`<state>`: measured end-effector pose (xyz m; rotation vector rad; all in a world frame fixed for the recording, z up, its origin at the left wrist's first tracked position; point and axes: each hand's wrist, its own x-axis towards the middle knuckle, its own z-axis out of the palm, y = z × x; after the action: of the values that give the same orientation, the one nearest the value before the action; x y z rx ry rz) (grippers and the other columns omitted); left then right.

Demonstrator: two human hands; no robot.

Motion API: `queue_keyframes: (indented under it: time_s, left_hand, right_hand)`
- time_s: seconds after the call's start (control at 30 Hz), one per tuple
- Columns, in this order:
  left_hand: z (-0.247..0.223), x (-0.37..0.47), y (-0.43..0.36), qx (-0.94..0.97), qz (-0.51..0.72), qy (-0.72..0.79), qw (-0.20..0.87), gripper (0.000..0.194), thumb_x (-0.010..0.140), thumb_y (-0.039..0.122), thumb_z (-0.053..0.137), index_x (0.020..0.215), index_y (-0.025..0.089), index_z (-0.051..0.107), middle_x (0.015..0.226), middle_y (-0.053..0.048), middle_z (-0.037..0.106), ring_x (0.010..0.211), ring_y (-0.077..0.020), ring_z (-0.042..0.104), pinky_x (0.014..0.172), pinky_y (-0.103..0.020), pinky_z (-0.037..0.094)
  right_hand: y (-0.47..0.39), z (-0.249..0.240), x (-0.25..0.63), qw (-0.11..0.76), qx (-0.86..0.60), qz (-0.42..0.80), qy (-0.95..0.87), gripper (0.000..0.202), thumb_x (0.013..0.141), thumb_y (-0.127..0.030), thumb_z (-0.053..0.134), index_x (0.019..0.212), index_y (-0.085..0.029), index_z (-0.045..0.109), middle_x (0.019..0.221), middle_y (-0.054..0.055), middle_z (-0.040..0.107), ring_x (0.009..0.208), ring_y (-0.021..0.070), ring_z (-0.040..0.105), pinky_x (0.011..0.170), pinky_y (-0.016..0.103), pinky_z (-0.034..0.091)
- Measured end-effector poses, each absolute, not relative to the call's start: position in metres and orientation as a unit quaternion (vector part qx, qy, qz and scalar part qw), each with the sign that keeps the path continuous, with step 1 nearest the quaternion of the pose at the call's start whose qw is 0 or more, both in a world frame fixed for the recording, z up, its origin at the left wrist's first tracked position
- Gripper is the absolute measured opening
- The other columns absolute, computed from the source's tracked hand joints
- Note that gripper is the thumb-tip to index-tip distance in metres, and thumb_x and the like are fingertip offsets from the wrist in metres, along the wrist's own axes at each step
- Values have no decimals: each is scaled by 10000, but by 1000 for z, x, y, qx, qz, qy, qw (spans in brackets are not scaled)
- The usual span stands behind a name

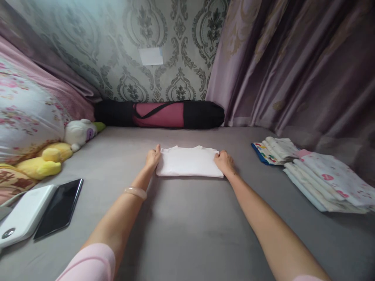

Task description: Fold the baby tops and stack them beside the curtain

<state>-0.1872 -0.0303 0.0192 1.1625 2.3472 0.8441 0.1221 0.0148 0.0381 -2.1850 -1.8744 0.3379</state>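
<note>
A folded white garment (190, 162) lies in the middle of the grey bed sheet, its long side running left to right. Two small raised bits show along its far edge. My left hand (152, 157) is closed at its left side, thumb pointing up and away from me. At the opposite end, my right hand (225, 162) pinches the upper right corner, with fingers curled. Parts of the fingers on both hands are hidden by the cloth or the hand itself. A pale bangle (135, 192) circles my left wrist.
Folded clothes (331, 177) and a smaller cloth stack (278, 150) sit at right. A black and maroon long bag (159, 115) lies against the wall. Plush toys (80, 132) rest at left, near a black phone (60, 208) and a white device (27, 212).
</note>
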Motion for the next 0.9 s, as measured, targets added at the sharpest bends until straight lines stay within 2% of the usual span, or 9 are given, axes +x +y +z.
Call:
queue_keyframes:
  time_s: [0.1,0.17,0.27,0.43,0.6,0.67,0.73,0.8,0.9]
  left_hand:
    - [16,-193,-35,405,347,805,260,416,902,476,414,775,138,619,658,-83,651,612,-200,636,511,-250,433]
    - [14,-193,-39,414,356,796,262,263,823,387,559,827,134,630,680,-54,662,593,-171,620,504,-226,426]
    - [10,-191,-39,417,361,800,238,167,781,270,588,860,131,637,780,-59,689,698,-170,641,574,-217,451]
    - [12,-192,-41,413,348,819,192,200,835,266,542,930,115,632,917,-120,683,909,-229,644,781,-297,487]
    - [27,-169,-61,554,289,781,-5,267,926,283,437,1090,131,583,1144,-174,604,1068,-262,584,945,-389,444]
    - [31,-147,-65,648,242,721,-36,266,944,247,390,1105,144,576,1151,-158,612,1109,-259,566,977,-394,429]
    - [32,-122,-65,720,198,665,-33,294,946,201,359,1154,140,558,1230,-153,595,1205,-257,519,1025,-395,398]
    - [29,-101,-62,738,160,655,-24,337,936,181,365,1227,125,525,1337,-162,543,1311,-276,439,1076,-425,351]
    - [20,-89,-60,726,112,679,-5,387,941,192,363,1298,113,490,1427,-172,476,1378,-289,368,1115,-455,300]
  right_hand:
    - [15,38,123,118,-747,124,-642,354,952,-305,416,1141,-83,616,1071,224,688,1037,315,658,830,362,483]
    - [14,38,121,120,-749,121,-641,361,956,-301,407,1153,-85,619,1074,228,686,1038,310,658,835,361,480]
    - [13,37,118,124,-752,113,-637,371,962,-302,400,1167,-91,626,1079,230,686,1039,302,659,848,360,476]
    - [21,38,130,115,-729,138,-660,365,960,-305,401,1112,-115,673,1089,199,696,1054,284,653,843,334,475]
    - [12,47,130,133,-710,86,-686,387,965,-253,356,1184,-89,630,1143,213,664,1071,290,633,863,352,468]
    - [1,49,111,155,-649,44,-744,419,974,-225,295,1235,-84,592,1224,214,625,1142,285,589,938,378,439]
    - [-11,47,86,155,-533,52,-830,450,981,-214,249,1288,-111,562,1333,170,575,1266,243,498,1062,378,348]
    - [-21,42,61,131,-444,70,-884,491,981,-243,250,1402,-108,462,1491,138,425,1411,234,313,1161,436,188]
    - [-28,30,39,75,-414,108,-901,552,971,-260,231,1480,-82,347,1564,111,295,1461,231,191,1182,477,98]
